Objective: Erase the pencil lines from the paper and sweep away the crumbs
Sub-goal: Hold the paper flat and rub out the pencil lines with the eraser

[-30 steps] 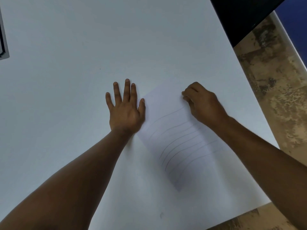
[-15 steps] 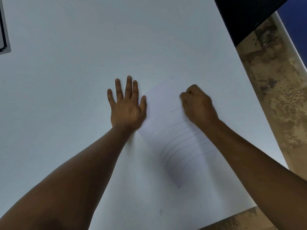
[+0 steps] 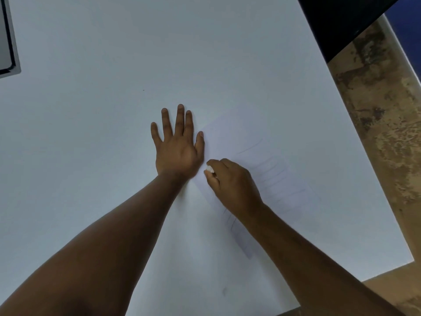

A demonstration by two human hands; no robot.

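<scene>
A white sheet of paper (image 3: 230, 135) lies slanted on the white table (image 3: 114, 65), marked with several faint curved pencil lines (image 3: 273, 176). My left hand (image 3: 177, 147) lies flat with fingers spread, its thumb on the paper's left edge. My right hand (image 3: 232, 185) is closed around a small white eraser (image 3: 210, 169), which touches the paper near its left edge, close to my left wrist. My right hand and forearm hide the lines' left parts. I see no crumbs.
The table's right edge (image 3: 364, 156) runs diagonally, with mottled brown floor (image 3: 387, 110) beyond it. A dark object (image 3: 341, 17) sits at the top right, and a grey framed object (image 3: 9, 42) at the far left edge. A small smudge (image 3: 224, 291) marks the table near me.
My right hand has slid from the paper's upper right across to its left edge, beside my left hand. The white eraser now shows at its fingertips. My left hand stays flat.
</scene>
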